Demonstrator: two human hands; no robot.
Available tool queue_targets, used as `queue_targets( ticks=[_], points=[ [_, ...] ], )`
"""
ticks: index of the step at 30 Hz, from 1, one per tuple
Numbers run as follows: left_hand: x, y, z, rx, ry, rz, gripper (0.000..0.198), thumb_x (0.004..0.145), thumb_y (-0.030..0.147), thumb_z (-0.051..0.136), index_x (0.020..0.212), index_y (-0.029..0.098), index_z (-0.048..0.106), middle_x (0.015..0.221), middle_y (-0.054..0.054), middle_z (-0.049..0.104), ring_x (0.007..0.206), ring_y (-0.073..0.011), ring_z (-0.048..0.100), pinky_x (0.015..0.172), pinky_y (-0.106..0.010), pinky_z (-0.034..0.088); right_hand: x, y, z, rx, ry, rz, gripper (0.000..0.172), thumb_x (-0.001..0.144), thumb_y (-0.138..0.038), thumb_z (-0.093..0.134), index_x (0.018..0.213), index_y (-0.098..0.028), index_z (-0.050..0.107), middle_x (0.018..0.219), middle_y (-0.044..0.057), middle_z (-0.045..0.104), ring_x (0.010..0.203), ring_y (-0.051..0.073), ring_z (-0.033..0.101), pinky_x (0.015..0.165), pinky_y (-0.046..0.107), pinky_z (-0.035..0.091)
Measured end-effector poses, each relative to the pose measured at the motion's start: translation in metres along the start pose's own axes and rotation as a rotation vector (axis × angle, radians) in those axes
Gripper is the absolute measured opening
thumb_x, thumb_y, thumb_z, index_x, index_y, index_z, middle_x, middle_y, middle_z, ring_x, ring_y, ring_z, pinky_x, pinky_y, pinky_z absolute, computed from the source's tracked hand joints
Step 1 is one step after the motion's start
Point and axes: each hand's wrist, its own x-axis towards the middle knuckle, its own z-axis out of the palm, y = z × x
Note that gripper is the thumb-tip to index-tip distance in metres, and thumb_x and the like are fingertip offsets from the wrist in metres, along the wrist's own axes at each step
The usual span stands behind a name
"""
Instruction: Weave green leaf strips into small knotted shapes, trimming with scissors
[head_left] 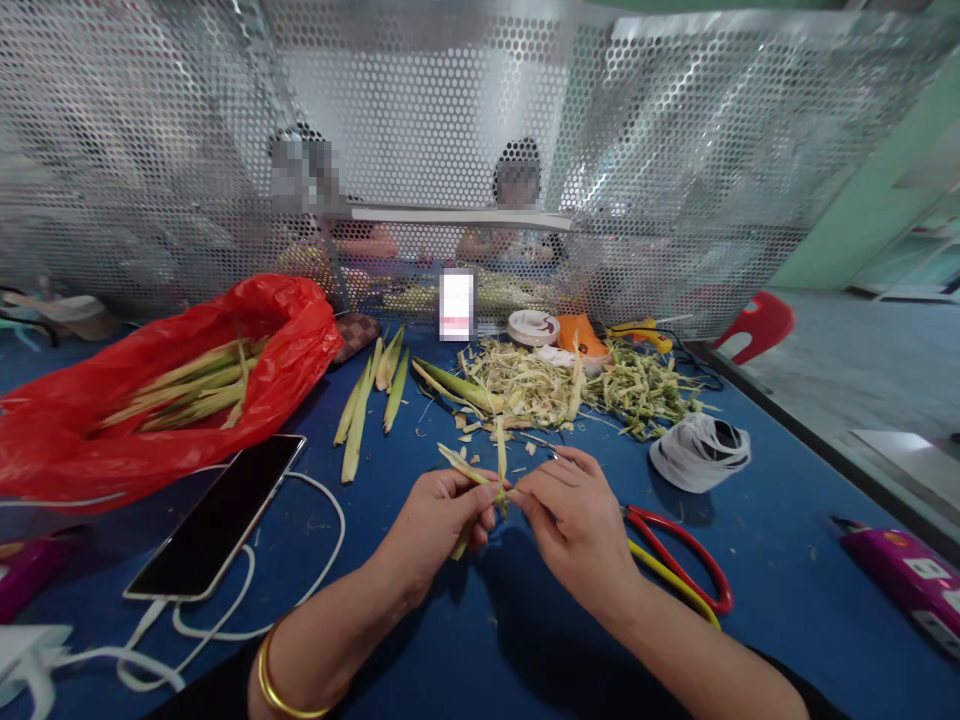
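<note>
In the head view, my left hand (457,505) pinches a pale yellow-green folded leaf strip (466,465) that looks like husk. My right hand (566,515) closes its fingertips on the same piece, just right of the left thumb. A second narrow strip (502,450) stands up between the hands. Part of a thin metal tool (541,441) shows beyond my right knuckles; I cannot tell whether it is held. Beside my right wrist lie red and yellow handles (701,560), like those of pliers or scissors, their front end hidden by the hand.
Shredded strips (525,380) heap beyond the hands, with whole leaves (360,415) to their left. A red plastic bag (300,330) of leaves and a cabled phone (221,520) lie left. White ribbon (697,455) lies right. Perforated metal (420,110) separates me from people opposite.
</note>
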Motion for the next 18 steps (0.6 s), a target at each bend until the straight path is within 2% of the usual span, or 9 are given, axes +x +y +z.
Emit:
queue_targets(
  ticks=[3, 7, 9, 11, 15, 18],
  points=[
    [0.000, 0.001, -0.001, 0.038, 0.004, -0.007, 0.030, 0.066, 0.038, 0.071, 0.077, 0.012, 0.063, 0.048, 0.004, 0.054, 0.039, -0.0060, 0.045, 0.040, -0.017, 0.034, 0.001, 0.003, 0.001, 0.047, -0.026, 0.058, 0.022, 0.087, -0.020, 0.050, 0.066, -0.021, 0.058, 0.062, -0.002, 0.058, 0.064, 0.013, 0.053, 0.092, 0.035, 0.032],
    [0.002, -0.002, -0.002, 0.039, -0.023, 0.026, 0.036, 0.063, 0.039, 0.073, 0.085, 0.013, 0.064, 0.053, 0.004, 0.055, 0.044, -0.0075, 0.048, 0.046, -0.020, 0.040, 0.004, 0.008, 0.002, 0.151, -0.087, 0.149, 0.019, 0.086, -0.023, 0.053, 0.068, -0.022, 0.059, 0.062, -0.003, 0.059, 0.065, 0.013, 0.055, 0.092, 0.035, 0.031],
    [0.002, -0.002, -0.003, 0.081, -0.024, 0.068, 0.037, 0.060, 0.037, 0.075, 0.086, 0.013, 0.064, 0.053, 0.005, 0.053, 0.044, -0.0075, 0.046, 0.046, -0.020, 0.039, 0.005, 0.008, 0.002, 0.223, -0.108, 0.191, 0.017, 0.085, -0.023, 0.054, 0.069, -0.022, 0.060, 0.063, -0.004, 0.061, 0.067, 0.013, 0.056, 0.093, 0.036, 0.031],
    [0.003, -0.001, -0.004, 0.139, -0.002, 0.118, 0.035, 0.061, 0.036, 0.075, 0.084, 0.012, 0.064, 0.051, 0.005, 0.051, 0.043, -0.0068, 0.043, 0.044, -0.020, 0.034, 0.007, 0.007, 0.001, 0.310, -0.130, 0.257, 0.016, 0.083, -0.025, 0.055, 0.068, -0.022, 0.060, 0.065, -0.003, 0.062, 0.069, 0.015, 0.056, 0.088, 0.034, 0.035],
    [0.002, 0.001, -0.004, 0.203, -0.023, 0.155, 0.029, 0.064, 0.034, 0.072, 0.079, 0.010, 0.066, 0.050, 0.005, 0.048, 0.044, -0.0058, 0.037, 0.045, -0.020, 0.029, 0.010, 0.003, 0.002, 0.601, -0.152, 0.462, 0.013, 0.079, -0.030, 0.058, 0.076, -0.019, 0.063, 0.073, 0.001, 0.064, 0.072, 0.016, 0.057, 0.069, 0.027, 0.042],
    [0.001, -0.002, -0.002, 0.221, -0.093, 0.147, 0.027, 0.064, 0.033, 0.070, 0.077, 0.010, 0.067, 0.052, 0.005, 0.048, 0.046, -0.0059, 0.035, 0.046, -0.021, 0.027, 0.012, 0.001, 0.005, 0.880, -0.155, 0.585, 0.018, 0.074, -0.034, 0.063, 0.076, -0.017, 0.065, 0.070, 0.000, 0.064, 0.069, 0.015, 0.056, 0.066, 0.026, 0.043]
  ],
)
